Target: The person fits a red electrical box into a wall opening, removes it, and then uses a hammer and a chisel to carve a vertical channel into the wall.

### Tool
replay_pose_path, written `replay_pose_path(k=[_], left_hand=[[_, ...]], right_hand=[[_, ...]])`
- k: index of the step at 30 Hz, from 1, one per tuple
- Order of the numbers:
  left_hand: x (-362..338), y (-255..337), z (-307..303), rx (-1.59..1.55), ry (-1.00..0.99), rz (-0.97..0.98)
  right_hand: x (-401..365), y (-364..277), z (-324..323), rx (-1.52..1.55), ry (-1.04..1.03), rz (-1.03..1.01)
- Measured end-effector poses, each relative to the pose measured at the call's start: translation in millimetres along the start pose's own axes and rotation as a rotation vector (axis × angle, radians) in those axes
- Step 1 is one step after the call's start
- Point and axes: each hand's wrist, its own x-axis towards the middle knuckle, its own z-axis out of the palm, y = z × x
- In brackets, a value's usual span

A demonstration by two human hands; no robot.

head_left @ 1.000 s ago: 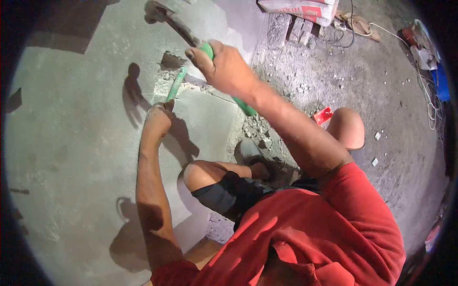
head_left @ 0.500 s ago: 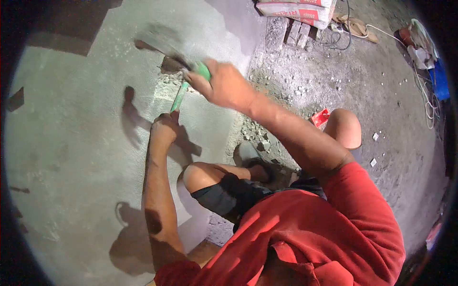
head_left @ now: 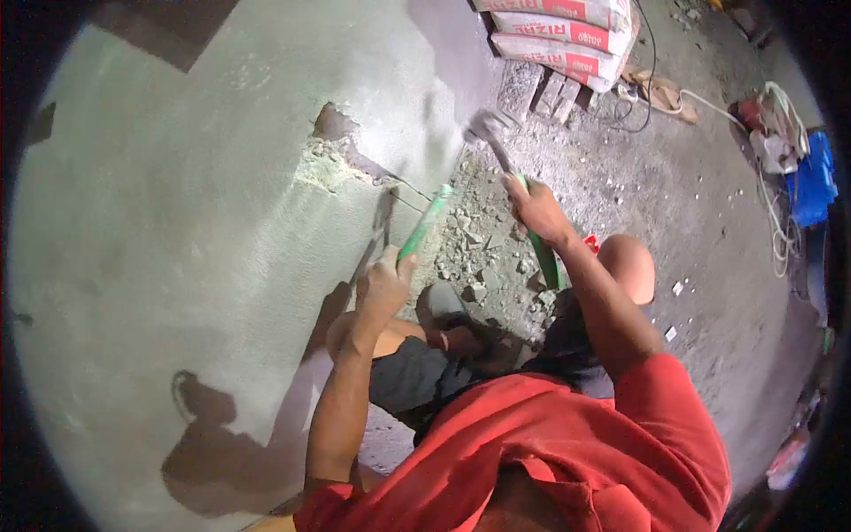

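Observation:
My left hand (head_left: 383,285) is closed around a green chisel (head_left: 427,222), whose worn pale end points up and away in front of the wall. My fist hides its lower part. In my right hand (head_left: 541,213) is a claw hammer (head_left: 502,151) with a green handle, its metal head a little blurred. The hammer is over the rubble, apart from the chisel. Beyond my left hand, the grey plastered wall (head_left: 222,204) has a broken-out hole (head_left: 335,124) with a rough, chipped edge (head_left: 328,168) below it. A thin dark line runs from there toward the chisel.
Broken rubble (head_left: 479,257) lies along the wall's foot, close to my shoe (head_left: 443,301). Stacked cement bags (head_left: 558,35) stand at the back beside blocks (head_left: 557,96). A cable (head_left: 654,62) and a blue bag (head_left: 811,182) lie farther right. A red object (head_left: 591,242) is beside my knee.
My right hand has drawn the hammer away from the wall to the right. My left hand has shifted right with the chisel, and the view has moved, uncovering the hole.

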Motion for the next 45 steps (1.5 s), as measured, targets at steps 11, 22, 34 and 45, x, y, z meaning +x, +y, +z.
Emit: replay_pose_path(k=[11, 22, 34, 45], left_hand=[[-3, -31, 69, -0.236, -0.042, -0.018], [8, -26, 33, -0.363, 0.424, -0.069], [35, -43, 42, -0.430, 0.525, -0.155], [48, -39, 31, -0.760, 0.069, -0.606]], right_hand=[[57, 204, 17, 0.147, 0.018, 0.474], [-14, 2, 38, 0.076, -0.214, -0.093], [-31, -98, 43, -0.085, -0.193, -0.476], [20, -61, 105, -0.519, -0.218, -0.439]])
